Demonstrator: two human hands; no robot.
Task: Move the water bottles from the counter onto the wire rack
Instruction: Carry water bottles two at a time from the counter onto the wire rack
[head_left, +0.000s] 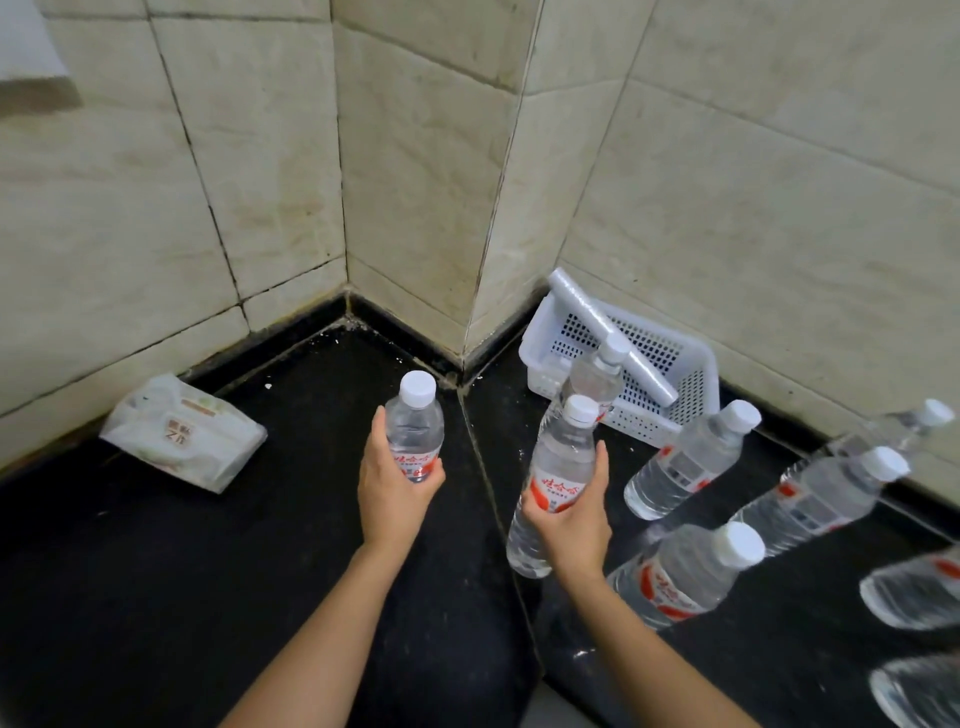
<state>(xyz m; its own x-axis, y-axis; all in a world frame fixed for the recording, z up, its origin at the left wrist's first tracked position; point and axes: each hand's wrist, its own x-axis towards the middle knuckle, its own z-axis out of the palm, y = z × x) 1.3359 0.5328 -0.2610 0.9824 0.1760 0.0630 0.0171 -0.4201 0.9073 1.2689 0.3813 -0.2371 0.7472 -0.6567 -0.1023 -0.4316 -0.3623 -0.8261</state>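
Head view: the left hand (397, 488) and the right hand (569, 514) each grip a water bottle around its label, fingers and thumb wrapped about the body. The left bottle (415, 426) and the right bottle (563, 457) both carry a white and red label with red Chinese characters that appear to read 娃哈哈. Both hold clear water and have white caps screwed on. They are held upright above the black counter (156, 571), near the tiled corner and well apart from each other.

Another capped bottle (592, 379) stands just behind the right bottle, in front of a white perforated basket (675, 364) that leans against the wall. A white roll (613, 338) lies slanted across the basket, its lower end over the rim.

To the right of the right hand more full bottles stand on the counter, the nearest two (685, 462) (685, 577) showing the same red label; others run toward the frame edge.

Far left, a soft plastic pack (182, 436) lies by the wall; its print is too small to read.
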